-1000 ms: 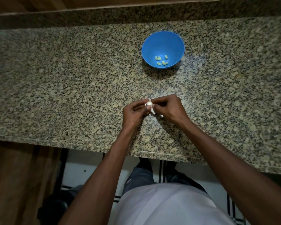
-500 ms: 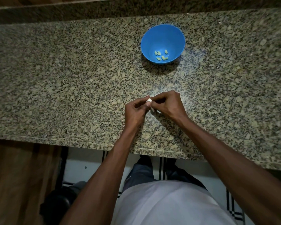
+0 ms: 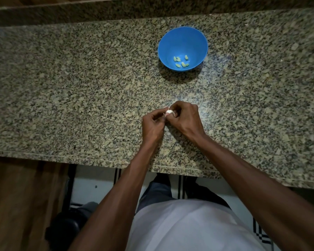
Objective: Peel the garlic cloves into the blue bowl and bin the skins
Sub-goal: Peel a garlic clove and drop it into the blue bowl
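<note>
both hands pinch a garlic clove [image 3: 169,111] above the counter [image 3: 80,87].

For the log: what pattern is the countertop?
Speckled granite countertop, beige and dark flecks, best seen in the head view.

1. Both bare forearms reaching up from 6 o'clock, converging toward mid-frame above the tabletop [image 3: 80,91].
2. Left hand [image 3: 153,125] at 9 o'clock of the meeting point, fingers curled, fingertips pinching the garlic clove [image 3: 169,111] from the left.
3. Right hand [image 3: 186,118] at 3 o'clock, knuckles up, thumb and forefinger curled in a grip on the same clove.
4. Fingertips of the two hands touching at the clove.
5. Wrists straight, apart from each other.
</note>
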